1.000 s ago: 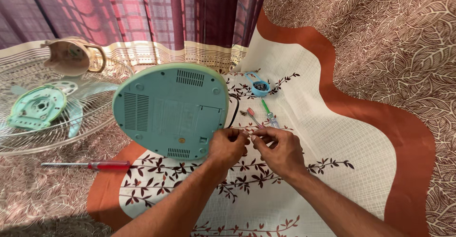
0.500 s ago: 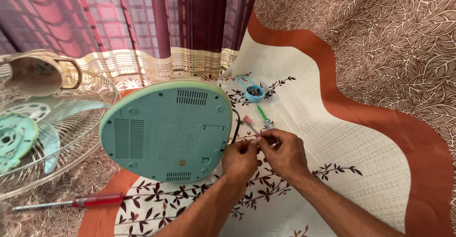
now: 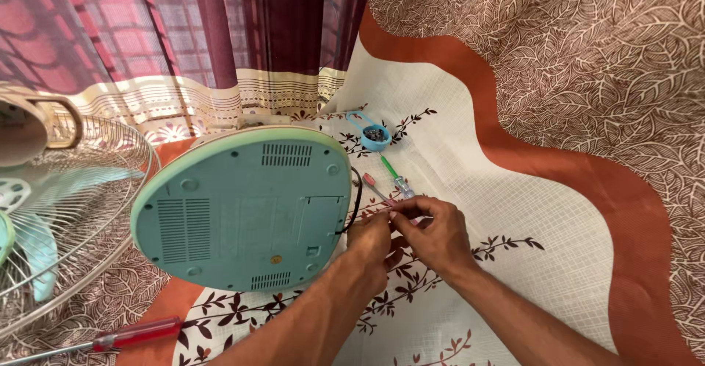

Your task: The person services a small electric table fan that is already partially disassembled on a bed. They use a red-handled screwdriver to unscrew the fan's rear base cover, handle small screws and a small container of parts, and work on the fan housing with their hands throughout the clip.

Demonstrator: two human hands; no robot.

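A round pale green fan base point(image 3: 242, 208) stands tipped on its edge, its vented underside facing me. A black cord point(image 3: 356, 193) leaves its right side. Just right of the base, my left hand point(image 3: 369, 240) and my right hand point(image 3: 433, 232) meet, fingertips pinched together on thin wires point(image 3: 391, 214) that come from the cord. Both hands hover over a white cloth point(image 3: 529, 212) printed with dark leaves.
A small green-handled screwdriver point(image 3: 393, 174) and a pink-handled tool point(image 3: 373, 185) lie past my hands. A blue cup of screws point(image 3: 374, 137) sits further back. A red-handled screwdriver point(image 3: 125, 335) lies at lower left. The wire fan guard point(image 3: 73, 219) is at left, curtains point(image 3: 220, 35) behind.
The view has shifted, so everything sits further right and lower in frame. My hands stay pinched together on the wires beside the base; the base has not visibly moved.
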